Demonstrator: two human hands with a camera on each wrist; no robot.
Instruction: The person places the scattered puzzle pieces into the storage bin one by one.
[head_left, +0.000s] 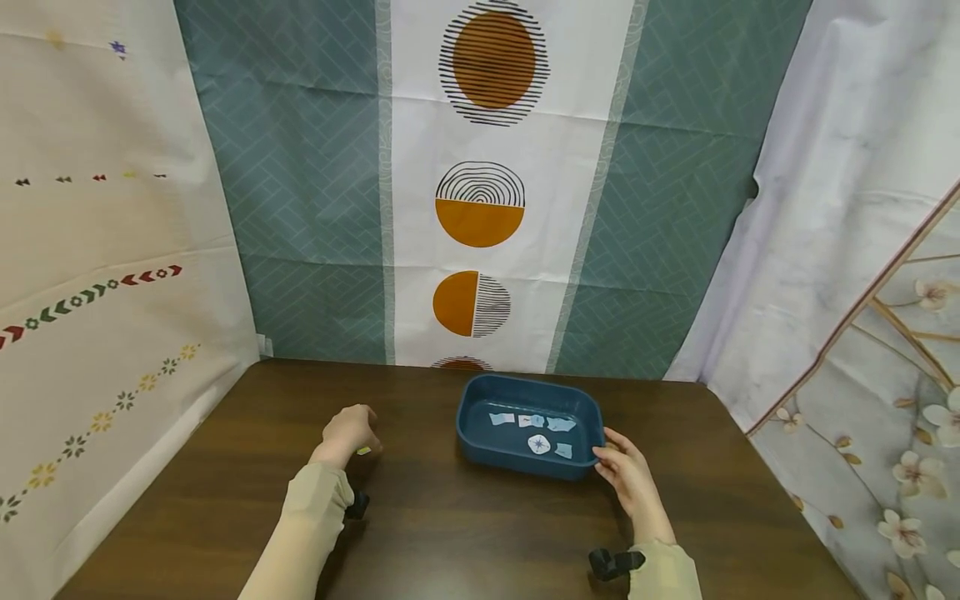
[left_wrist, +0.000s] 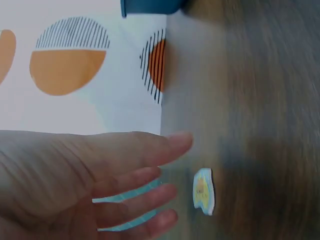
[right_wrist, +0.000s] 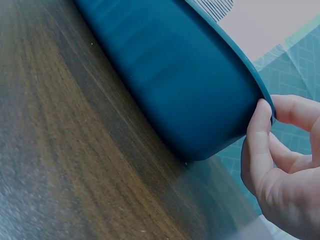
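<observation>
A dark blue rectangular tub (head_left: 480,450) stands on the table, and several small pale-blue printed pieces (head_left: 560,424) lie on its bottom. Beside them is a white piece (head_left: 538,444) with a dark star-like mark. My right hand (head_left: 628,475) pinches the tub's right rim between thumb and fingers, as the right wrist view shows closely. Off to the left, my left hand (head_left: 349,433) hovers over the table, fingers loosely bent and holding nothing. Just beyond its fingertips in the left wrist view lies a small flat piece (left_wrist: 203,191) printed yellow and light blue, with a white edge.
The brown wooden table (head_left: 450,533) ends at a hanging cloth (head_left: 315,208) with green and white panels. A patterned white cloth (head_left: 127,333) borders the left side, and a flowered one (head_left: 862,375) the right. Each wrist wears a black strap mount (head_left: 615,564).
</observation>
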